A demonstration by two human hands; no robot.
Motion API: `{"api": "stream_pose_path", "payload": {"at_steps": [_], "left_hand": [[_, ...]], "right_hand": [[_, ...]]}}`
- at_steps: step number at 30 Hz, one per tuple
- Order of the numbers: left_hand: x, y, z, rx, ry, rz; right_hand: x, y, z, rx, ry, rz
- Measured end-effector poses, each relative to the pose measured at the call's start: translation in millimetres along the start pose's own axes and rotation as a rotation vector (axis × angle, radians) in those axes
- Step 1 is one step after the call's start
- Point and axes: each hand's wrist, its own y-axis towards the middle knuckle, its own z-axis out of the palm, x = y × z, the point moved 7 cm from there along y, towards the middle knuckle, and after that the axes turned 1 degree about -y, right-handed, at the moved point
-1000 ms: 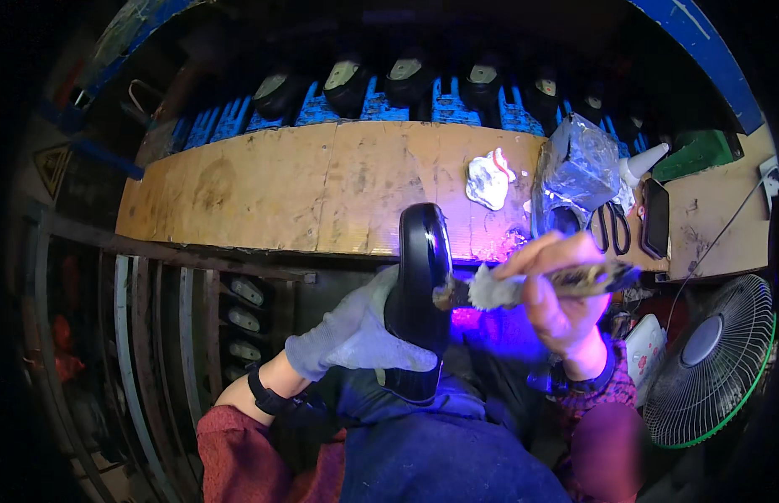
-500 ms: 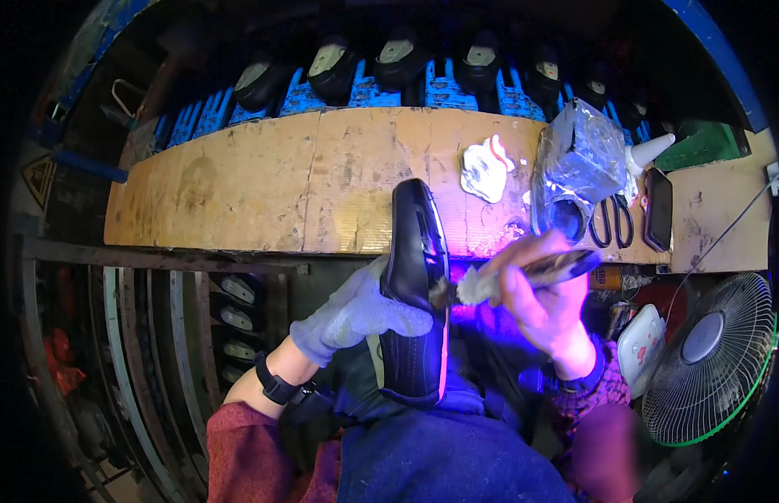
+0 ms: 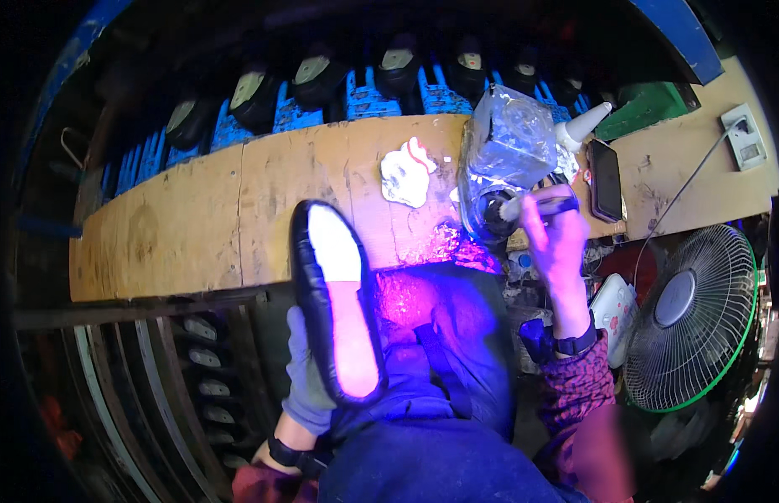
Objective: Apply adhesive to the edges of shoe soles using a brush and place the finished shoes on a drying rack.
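Note:
My left hand (image 3: pixel 307 377), in a grey-blue glove, grips a black shoe (image 3: pixel 353 339) from its left side. The shoe is turned underside up, its pale bottom white toward the toe end and lit pink toward the heel end. My bare right hand (image 3: pixel 559 243) is closed round the handle of a brush (image 3: pixel 544 206) beyond the bench's near edge. The brush's bristle end is at the dark round mouth of a pot (image 3: pixel 493 220). This pot stands against a smeared, plastic-wrapped box (image 3: pixel 517 134) on the bench; its contents cannot be made out.
A crumpled white wad (image 3: pixel 406 178) lies on the bench (image 3: pixel 188 218). To the right are a white nozzle bottle (image 3: pixel 586 123), a phone (image 3: pixel 606 180) and a socket block (image 3: pixel 744 138) with a cord. Black shoes on blue racks (image 3: pixel 373 102) line the back. A fan (image 3: pixel 691 302) stands right.
The shoe has rolled from side-on to bottom up and moved left within the view. My right hand has taken the brush from the shoe to the pot. The whole view has shifted.

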Motion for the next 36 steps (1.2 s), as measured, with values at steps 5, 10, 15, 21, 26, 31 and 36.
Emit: {"api": "stream_pose_path", "payload": {"at_steps": [5, 10, 15, 21, 26, 31, 36], "left_hand": [[-8.3, 12.9, -26.2, -0.255, 0.159, 0.002], [-15.0, 18.6, -13.3, -0.279, 0.481, 0.095], [-16.3, 17.2, -11.4, -0.343, 0.471, 0.088], [-16.3, 16.1, -19.0, -0.351, 0.401, 0.020], [-13.3, 22.1, -15.6, -0.161, 0.486, 0.017], [-10.8, 23.2, -21.8, -0.264, 0.454, 0.092], [-7.0, 24.9, -20.2, -0.269, 0.380, 0.101]], "right_hand": [[-8.1, -13.1, -11.1, -0.076, 0.253, 0.200], [49.6, -28.2, 21.9, 0.099, 0.820, 0.280], [106.8, 4.4, 89.1, 0.265, 0.463, 0.223], [108.8, 50.3, 115.8, 0.152, 0.689, 0.214], [127.4, -15.9, 81.3, 0.332, 0.538, 0.284], [129.7, 5.3, 84.6, 0.220, 0.431, 0.119], [116.4, 21.1, 93.0, 0.092, 0.470, 0.143]]}}
